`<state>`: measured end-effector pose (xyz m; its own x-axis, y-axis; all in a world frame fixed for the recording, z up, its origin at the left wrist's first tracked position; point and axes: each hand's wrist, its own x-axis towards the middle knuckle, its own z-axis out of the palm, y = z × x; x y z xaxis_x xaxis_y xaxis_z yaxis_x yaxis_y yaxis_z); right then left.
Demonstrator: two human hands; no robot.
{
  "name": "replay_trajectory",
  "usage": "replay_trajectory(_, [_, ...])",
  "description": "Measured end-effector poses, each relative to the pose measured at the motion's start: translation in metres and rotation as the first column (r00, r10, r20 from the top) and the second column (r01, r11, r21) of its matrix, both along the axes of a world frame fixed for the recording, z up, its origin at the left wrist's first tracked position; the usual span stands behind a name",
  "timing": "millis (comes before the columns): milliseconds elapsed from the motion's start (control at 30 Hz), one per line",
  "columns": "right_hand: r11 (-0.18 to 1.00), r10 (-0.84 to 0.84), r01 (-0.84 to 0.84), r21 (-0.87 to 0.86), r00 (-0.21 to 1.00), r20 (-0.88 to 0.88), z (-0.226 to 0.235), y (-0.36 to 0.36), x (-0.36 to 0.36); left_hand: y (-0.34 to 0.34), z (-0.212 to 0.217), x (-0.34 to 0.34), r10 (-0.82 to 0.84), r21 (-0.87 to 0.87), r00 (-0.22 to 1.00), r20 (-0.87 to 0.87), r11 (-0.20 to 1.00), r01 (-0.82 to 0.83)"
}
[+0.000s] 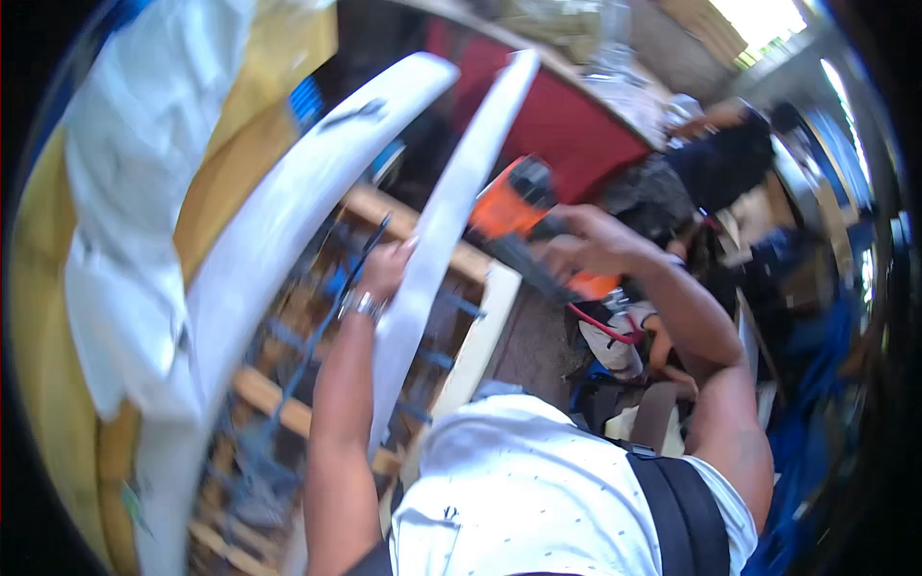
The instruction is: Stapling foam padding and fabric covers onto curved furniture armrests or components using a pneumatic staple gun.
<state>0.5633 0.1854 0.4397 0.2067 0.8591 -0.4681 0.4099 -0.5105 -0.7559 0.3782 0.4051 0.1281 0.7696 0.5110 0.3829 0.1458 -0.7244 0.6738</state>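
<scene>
My right hand (597, 242) is wrapped round the handle of an orange and black air nail gun (507, 204), somewhat smeared by motion. A red hose (600, 326) leads away below it. The tool's head is close to the right side of a long white covered strip (442, 226). My left hand (386, 271), with a metal watch on the wrist, grips the left edge of that strip; some of its fingers are hidden behind it. The strip runs along a wooden frame (469, 261) with blue webbing (288, 379) across its openings.
A wide, curved white padded piece (288, 197) runs along the frame's left side. Beyond it hang white sheeting (134, 192) and yellow foam (274, 58). A red-sided table (576, 125) stands ahead. Other people (715, 158) are at the right, near blue material (816, 403).
</scene>
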Motion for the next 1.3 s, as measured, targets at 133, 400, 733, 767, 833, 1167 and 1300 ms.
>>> replay_trajectory(133, [0.993, 0.106, -0.111, 0.038, 0.988, 0.108, 0.006, 0.048, -0.005, -0.005, 0.013, -0.022, -0.005, -0.073, 0.985, -0.173, 0.997, -0.008])
replay_trajectory(400, [0.894, 0.385, -0.26, -0.365, 0.864, 0.326, -0.027, 0.132, -0.05, -0.035, 0.013, -0.032, 0.119, -0.478, 0.974, -0.191, 0.856, -0.198])
replay_trajectory(733, [0.801, 0.484, -0.278, -0.531, 0.822, 0.3, -0.04, 0.165, -0.081, -0.039, 0.019, -0.034, 0.098, -0.539, 0.973, -0.211, 0.818, -0.199])
replay_trajectory(767, [0.8, 0.483, -0.275, -0.533, 0.822, 0.3, -0.043, 0.169, -0.082, -0.038, 0.018, -0.033, 0.095, -0.542, 0.973, -0.21, 0.817, -0.196])
replay_trajectory(833, [0.773, 0.525, -0.296, -0.561, 0.794, 0.306, -0.05, 0.18, -0.08, -0.037, 0.014, -0.029, 0.14, -0.555, 0.956, -0.257, 0.789, -0.264])
replay_trajectory(1167, [0.709, 0.565, -0.305, -0.636, 0.785, 0.254, -0.055, 0.184, -0.084, -0.042, -0.037, -0.008, 0.134, -0.354, 0.973, -0.19, 0.914, -0.195])
replay_trajectory(1300, [0.717, 0.611, -0.362, -0.595, 0.739, 0.286, -0.062, 0.177, -0.088, -0.041, -0.011, -0.02, 0.132, -0.297, 0.99, -0.041, 0.945, -0.138])
